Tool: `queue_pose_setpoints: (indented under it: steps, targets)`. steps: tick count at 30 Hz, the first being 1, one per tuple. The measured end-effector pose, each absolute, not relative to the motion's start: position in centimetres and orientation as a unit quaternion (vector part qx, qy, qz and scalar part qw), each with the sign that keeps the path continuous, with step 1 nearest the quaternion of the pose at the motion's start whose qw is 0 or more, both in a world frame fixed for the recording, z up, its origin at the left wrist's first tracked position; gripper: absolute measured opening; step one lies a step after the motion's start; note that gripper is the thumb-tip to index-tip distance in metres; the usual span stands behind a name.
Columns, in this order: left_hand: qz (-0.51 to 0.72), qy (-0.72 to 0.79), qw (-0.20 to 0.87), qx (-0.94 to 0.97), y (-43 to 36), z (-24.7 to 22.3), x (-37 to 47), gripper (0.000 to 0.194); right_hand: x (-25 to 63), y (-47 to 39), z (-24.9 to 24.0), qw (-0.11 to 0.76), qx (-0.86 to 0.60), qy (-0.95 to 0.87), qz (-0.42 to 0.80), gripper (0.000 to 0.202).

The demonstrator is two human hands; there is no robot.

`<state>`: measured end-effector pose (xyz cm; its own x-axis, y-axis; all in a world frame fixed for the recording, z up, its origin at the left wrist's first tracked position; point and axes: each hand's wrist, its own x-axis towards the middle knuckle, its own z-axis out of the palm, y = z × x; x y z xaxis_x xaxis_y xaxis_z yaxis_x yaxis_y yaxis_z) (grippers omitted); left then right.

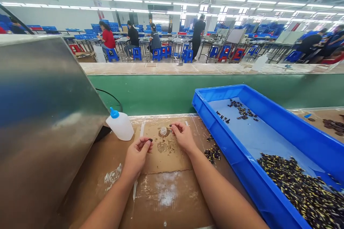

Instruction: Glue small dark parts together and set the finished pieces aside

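Observation:
Between thumb and fingers, my left hand (140,153) pinches a small dark round piece (150,140). My right hand (184,136) is closed at the fingertips on a tiny dark piece (171,126), too small to name. Both hands are over a cardboard sheet (166,162) fixed to the bench with white tape. On the sheet, just left of my right fingertips, sits a small clear round cap-like thing (163,131) on a dark stain. Small dark and yellow pieces (213,154) lie in a loose pile right of the sheet.
A blue tray (228,139) with many dark and yellow pieces (301,189) stands at right. A white squeeze bottle (122,127) with a blue cap is at left, beside a metal housing (48,121). Behind runs a green conveyor belt (150,93). Dark discs (333,125) lie far right.

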<state>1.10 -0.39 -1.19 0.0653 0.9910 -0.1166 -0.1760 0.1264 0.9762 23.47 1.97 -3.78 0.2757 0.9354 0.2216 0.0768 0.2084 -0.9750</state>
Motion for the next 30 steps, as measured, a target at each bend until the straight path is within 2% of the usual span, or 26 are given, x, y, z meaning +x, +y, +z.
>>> queue_pose_setpoints:
  steps: [9, 19, 30]
  targets:
    - [0.516, 0.456, 0.608, 0.395, 0.1, -1.3, 0.9, 0.063, 22.7, 1.2, -3.2, 0.575, -0.554, -0.521, 0.303, 0.034]
    - [0.525, 0.430, 0.607, 0.413, -0.5, -1.5, 1.3, 0.050, 22.1, 1.2, -1.6, 0.512, -0.527, -0.667, 0.125, 0.027]
    - [0.520, 0.430, 0.610, 0.415, -1.0, -1.0, 1.7, 0.049, 21.3, 1.1, -1.6, 0.445, -0.523, -0.723, 0.076, 0.029]
